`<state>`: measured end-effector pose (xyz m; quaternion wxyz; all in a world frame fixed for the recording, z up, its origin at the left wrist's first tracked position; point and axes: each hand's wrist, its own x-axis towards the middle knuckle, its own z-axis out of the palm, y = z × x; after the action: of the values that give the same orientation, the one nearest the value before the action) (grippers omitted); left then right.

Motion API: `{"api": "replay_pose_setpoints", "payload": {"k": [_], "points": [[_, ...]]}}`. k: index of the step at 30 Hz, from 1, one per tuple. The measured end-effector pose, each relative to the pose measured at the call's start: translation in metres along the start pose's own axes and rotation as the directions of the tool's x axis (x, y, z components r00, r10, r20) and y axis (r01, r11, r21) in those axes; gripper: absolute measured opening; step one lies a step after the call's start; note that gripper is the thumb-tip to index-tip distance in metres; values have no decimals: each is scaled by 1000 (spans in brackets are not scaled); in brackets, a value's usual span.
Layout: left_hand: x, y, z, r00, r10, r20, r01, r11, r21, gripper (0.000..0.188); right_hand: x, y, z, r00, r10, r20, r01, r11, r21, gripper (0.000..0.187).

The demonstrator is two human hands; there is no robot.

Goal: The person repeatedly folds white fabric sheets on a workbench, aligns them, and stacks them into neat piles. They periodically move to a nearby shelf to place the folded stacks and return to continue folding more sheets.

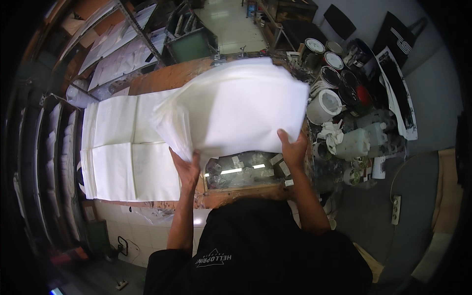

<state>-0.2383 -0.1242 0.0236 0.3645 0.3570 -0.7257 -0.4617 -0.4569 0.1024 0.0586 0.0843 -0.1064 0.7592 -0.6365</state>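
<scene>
A thick stack of white sheets (pixel 241 108), cloth or paper I cannot tell, is held up over the table between my two hands. My left hand (pixel 187 170) grips its lower left corner, where the layers bunch and fold over. At the lower right edge my right hand (pixel 294 151) is closed on the stack, thumb lying on top and fingers hidden beneath. The far edges are slightly blurred and fanned. Left of it lie more white sheets in piles (pixel 115 169), side by side on the wooden table (pixel 160 78).
Below the held stack, a glass-topped opening (pixel 241 172) in the table shows small blocks inside. Paint cans (pixel 314 46), a white bucket (pixel 324 105) and plastic jugs (pixel 353 143) crowd the right side. Metal clamps (pixel 219 60) sit at the far edge; shelving (pixel 123 54) stands far left.
</scene>
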Motion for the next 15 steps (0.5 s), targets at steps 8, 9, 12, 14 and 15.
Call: {"api": "replay_pose_setpoints", "payload": {"k": [8,9,12,14,15], "points": [[5,-37,41,992,-98,83,107,988,-115,68,32,80,16,946,-277,166,251,955,159,43],[13,-49,45,997,-80,6,80,989,-126,62,34,82,13,905,-393,162,387,919,68,37],[14,1,46,985,-152,-78,138,976,-168,57,22,46,6,901,-429,58,433,891,-136,30],[-1,-1,41,983,-163,-85,135,955,-266,60,13,46,-2,992,-126,-8,125,991,-55,30],[-11,-12,39,987,-162,-16,156,969,-194,60,9,45,-6,991,-126,51,131,985,-111,32]]}}
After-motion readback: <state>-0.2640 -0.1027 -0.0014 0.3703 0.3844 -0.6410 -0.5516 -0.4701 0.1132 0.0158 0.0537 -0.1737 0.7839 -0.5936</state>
